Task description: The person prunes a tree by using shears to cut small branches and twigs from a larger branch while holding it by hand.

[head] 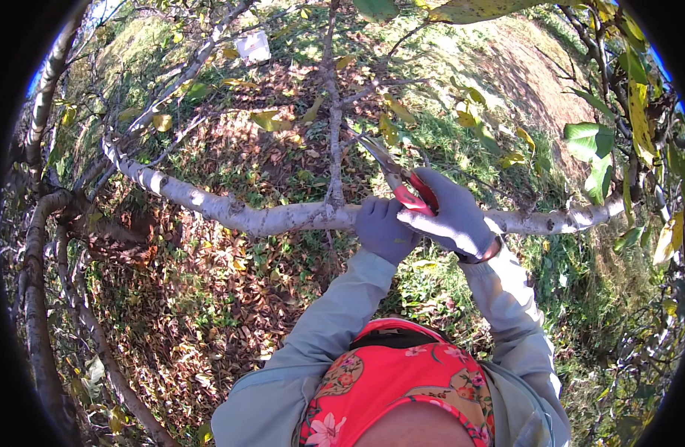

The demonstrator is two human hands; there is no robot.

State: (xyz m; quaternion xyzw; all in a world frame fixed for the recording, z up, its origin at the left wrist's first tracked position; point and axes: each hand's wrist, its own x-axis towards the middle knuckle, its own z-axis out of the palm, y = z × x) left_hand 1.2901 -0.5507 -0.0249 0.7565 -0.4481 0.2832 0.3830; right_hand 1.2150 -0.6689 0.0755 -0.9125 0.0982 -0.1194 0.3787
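Note:
A thick pale-barked tree branch (275, 219) crosses in front of me from left to right. My left hand (386, 230), in a grey work glove, wraps its fingers over this branch just right of where an upright side shoot (335, 145) rises from it. My right hand (451, 209), gloved alike, grips pruning shears (398, 184) by their red handles. Their metal blades point up and left, close to a thin twig beside the upright shoot. Whether the blades touch that twig I cannot tell. Both hands are close together, the right one above the branch.
Thicker limbs (38, 268) stand at the left, and a forked limb (180, 78) slants up behind. Leafy twigs (594, 142) hang at the right. Fallen brown leaves (208, 313) and grass cover the ground below. A white container (253, 47) sits farther off.

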